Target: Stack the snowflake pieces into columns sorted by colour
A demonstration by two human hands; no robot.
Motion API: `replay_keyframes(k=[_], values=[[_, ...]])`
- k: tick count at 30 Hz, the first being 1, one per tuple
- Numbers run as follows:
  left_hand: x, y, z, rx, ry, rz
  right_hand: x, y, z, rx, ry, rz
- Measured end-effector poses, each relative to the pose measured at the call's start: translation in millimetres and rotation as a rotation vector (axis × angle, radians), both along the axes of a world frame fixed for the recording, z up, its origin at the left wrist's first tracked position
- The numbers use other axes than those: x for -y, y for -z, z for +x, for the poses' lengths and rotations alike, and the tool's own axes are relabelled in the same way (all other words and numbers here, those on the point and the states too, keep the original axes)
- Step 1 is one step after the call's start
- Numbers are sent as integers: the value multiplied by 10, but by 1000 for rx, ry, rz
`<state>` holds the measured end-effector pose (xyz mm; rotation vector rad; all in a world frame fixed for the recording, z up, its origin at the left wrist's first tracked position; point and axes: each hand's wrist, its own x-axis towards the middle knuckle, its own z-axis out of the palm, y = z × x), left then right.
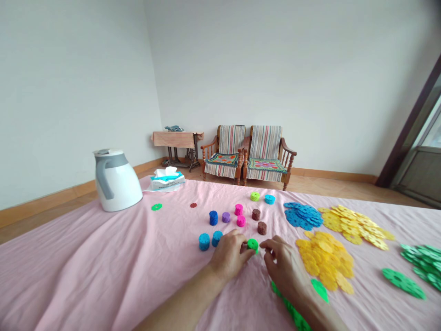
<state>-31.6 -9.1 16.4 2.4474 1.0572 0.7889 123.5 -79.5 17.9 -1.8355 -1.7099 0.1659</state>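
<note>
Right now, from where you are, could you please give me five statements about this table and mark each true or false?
1. The left hand is at the bright green stack. True.
2. The right hand rests on the blue disc pile. False: it is beside the bright green stack.
3. The white pitcher stands to the right of the tissue box. False: it stands to its left.
4. The cloth on the table is pink. True.
5. The two brown stacks stand left of the two pink stacks. False: they stand to their right.
</note>
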Motion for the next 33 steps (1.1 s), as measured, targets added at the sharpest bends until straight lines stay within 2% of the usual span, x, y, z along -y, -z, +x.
replay_keyframes(k=[4,9,13,16,21,25,27,31,33], values=[[2,-23,-17,2,-11,1,-6,-52,226,-10,18,-50],[41,-84,-48,56,-37,61,141,-197,507,-47,-112,-297],[59,-116,-52,91,-56,118,254,-265,545,-71,-233,-447],[58,-120,-47,99,-45,115,272,-277,500,-77,-255,-472],[58,-88,-25,116,-5,18,261,-307,475,-115,-258,-446],[66,-36,26,145,35,-67,191,-311,504,-298,-319,-428],[68,-10,57,168,49,-80,109,-281,487,-423,-276,-340],[56,18,93,179,61,-94,-80,-165,346,-674,-91,-91],[46,13,93,182,76,-95,-147,-100,248,-800,-37,-52]])
